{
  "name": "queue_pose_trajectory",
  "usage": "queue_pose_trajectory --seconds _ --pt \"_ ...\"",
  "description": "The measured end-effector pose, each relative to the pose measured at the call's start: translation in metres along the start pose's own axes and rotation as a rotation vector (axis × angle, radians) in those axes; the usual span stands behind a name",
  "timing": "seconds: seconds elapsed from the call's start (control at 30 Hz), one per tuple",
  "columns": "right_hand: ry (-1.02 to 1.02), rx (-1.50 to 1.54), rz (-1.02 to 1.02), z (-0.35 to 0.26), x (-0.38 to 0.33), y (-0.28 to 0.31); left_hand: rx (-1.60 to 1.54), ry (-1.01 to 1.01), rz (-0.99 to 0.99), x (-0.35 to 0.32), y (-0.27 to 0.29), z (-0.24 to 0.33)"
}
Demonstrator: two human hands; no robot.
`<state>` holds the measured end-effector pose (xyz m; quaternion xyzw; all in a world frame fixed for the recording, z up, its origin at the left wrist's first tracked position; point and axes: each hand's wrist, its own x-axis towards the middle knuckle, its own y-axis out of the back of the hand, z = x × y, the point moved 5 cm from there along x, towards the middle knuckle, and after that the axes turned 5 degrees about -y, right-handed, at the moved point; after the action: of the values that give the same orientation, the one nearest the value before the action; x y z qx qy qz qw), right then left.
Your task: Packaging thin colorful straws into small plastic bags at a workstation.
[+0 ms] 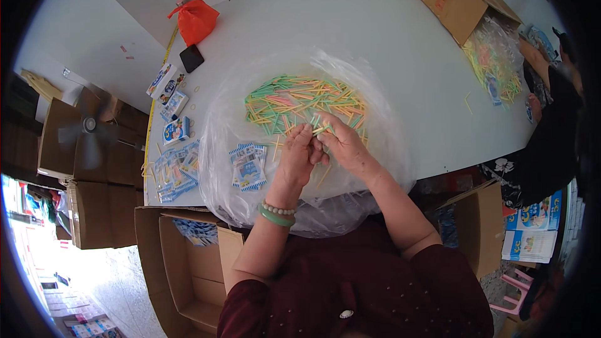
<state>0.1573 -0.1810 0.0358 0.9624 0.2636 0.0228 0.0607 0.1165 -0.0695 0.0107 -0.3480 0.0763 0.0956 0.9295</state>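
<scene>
A heap of thin pastel sticks (300, 95), green, yellow and pink, lies on a large clear plastic sheet or bag (219, 100) spread over the table. Just at the heap's near edge my two hands meet, their fingertips together around a few sticks. My right hand (347, 149) pinches them between thumb and fingers. Curled close beside it, my left hand (298, 156) has its fingers bent around the same small bunch; some of its grip is hidden. Left of my left hand, several blue-and-white printed packets (248, 168) lie in a stack on the plastic.
More packets (177, 172) lie at the table's left edge, near small boxes (176, 130), a black phone (191, 57) and a red bag (197, 21). At far right a tipped cardboard box (454, 1) spills bagged sticks (498, 66) near another person (554, 103). Open cartons (194, 278) stand below.
</scene>
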Motion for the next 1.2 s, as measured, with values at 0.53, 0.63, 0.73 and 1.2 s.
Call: queue_pose_trajectory --seconds 0.53,0.63,0.73,1.2 --pt "-0.242 0.701 0.022 0.022 -0.025 0.005 -0.098 0.45 -0.134 -0.011 -0.021 -0.017" --pt "-0.135 0.542 0.24 0.021 -0.024 0.013 -0.027 0.371 -0.1 -0.017 -0.023 -0.023" --pt "-0.113 0.491 0.114 0.021 -0.023 0.012 0.368 0.175 -0.074 -0.015 -0.013 -0.021" --pt "-0.009 -0.158 0.2 0.043 -0.026 -0.004 1.247 -0.806 0.055 -0.032 -0.028 0.009"
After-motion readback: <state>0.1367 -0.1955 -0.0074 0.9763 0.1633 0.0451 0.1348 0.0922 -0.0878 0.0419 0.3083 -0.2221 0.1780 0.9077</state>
